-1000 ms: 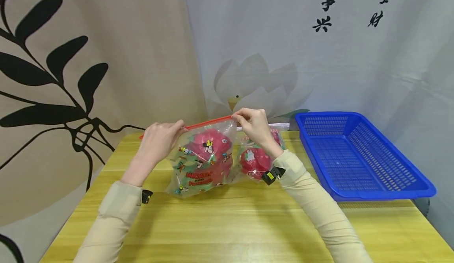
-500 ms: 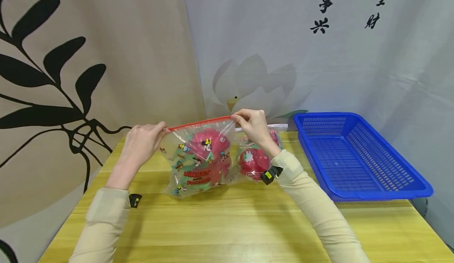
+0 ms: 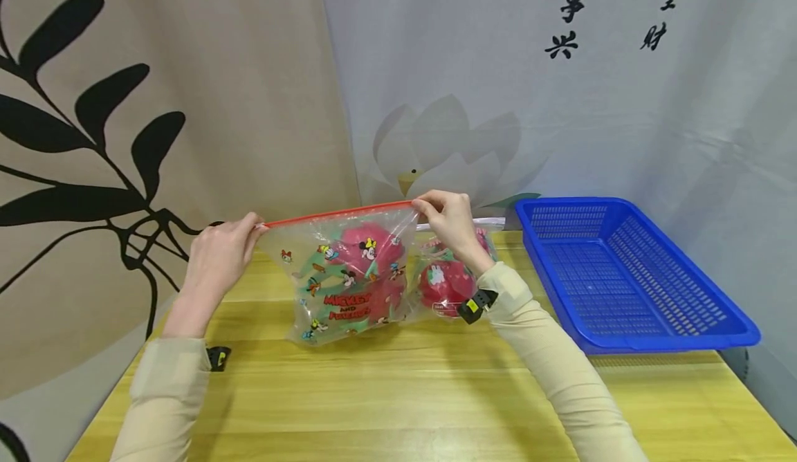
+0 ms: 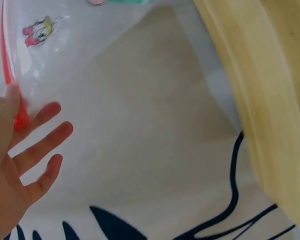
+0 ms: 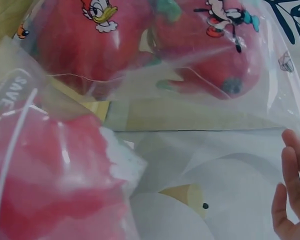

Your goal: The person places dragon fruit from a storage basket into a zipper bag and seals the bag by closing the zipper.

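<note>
A clear zip bag (image 3: 311, 275) with cartoon prints and a red zip strip (image 3: 336, 213) stands on the table, with red and green things (image 3: 370, 247) inside. My left hand (image 3: 219, 258) pinches the left end of the strip between thumb and forefinger; in the left wrist view the other fingers (image 4: 45, 142) spread loosely. At the strip's right end, my right hand (image 3: 450, 223) pinches the bag's top corner. The strip is pulled straight between both hands. Behind the right wrist stands a second clear zip bag (image 3: 447, 285) with a white strip, also holding red things.
A blue plastic basket (image 3: 598, 275) stands on the right of the wooden table (image 3: 373, 400). Behind the table hangs a printed cloth (image 3: 436, 68) with leaves, a lotus and characters.
My left hand has slid left along the red strip to its end, and the bag's left top has come into view. The right hand has stayed at its corner.
</note>
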Motion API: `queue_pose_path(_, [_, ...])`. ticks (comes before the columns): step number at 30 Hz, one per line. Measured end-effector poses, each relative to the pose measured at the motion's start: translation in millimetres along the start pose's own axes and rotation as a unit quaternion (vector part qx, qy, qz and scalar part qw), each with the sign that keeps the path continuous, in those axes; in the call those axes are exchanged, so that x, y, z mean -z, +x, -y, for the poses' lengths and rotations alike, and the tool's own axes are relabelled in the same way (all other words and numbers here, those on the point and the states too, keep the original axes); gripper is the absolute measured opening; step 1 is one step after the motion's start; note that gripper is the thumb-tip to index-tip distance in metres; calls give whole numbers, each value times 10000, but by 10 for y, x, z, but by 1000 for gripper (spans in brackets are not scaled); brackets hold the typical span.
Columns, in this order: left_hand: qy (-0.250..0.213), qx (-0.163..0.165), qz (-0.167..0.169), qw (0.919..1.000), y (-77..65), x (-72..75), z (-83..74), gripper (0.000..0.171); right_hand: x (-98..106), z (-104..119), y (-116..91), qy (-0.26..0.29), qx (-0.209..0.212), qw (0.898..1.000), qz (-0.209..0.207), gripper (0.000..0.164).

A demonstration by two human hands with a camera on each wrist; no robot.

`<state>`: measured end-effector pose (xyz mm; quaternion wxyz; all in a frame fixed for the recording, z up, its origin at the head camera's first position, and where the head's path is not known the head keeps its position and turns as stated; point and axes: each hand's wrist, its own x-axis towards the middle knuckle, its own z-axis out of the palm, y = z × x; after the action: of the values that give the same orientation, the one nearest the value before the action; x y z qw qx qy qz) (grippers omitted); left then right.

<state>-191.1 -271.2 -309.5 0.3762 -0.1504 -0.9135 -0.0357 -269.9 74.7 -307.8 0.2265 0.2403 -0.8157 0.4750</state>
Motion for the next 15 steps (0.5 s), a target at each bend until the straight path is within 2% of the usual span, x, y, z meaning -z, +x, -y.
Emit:
queue_pose_path(6, [-313, 537, 83, 9980, -8, -106, -70, 17, -12, -84, -25, 412, -598, 9973, 142, 21])
queue_pose_path(11, [-596, 730, 75, 9955, 10, -214, -96, 20, -61, -164, -36, 733, -965, 9913, 507, 24])
queue_pose_path(15, [-969, 1022, 179, 9899, 32, -325, -98, 22, -93, -188, -20, 983, -1337, 9824, 860, 29])
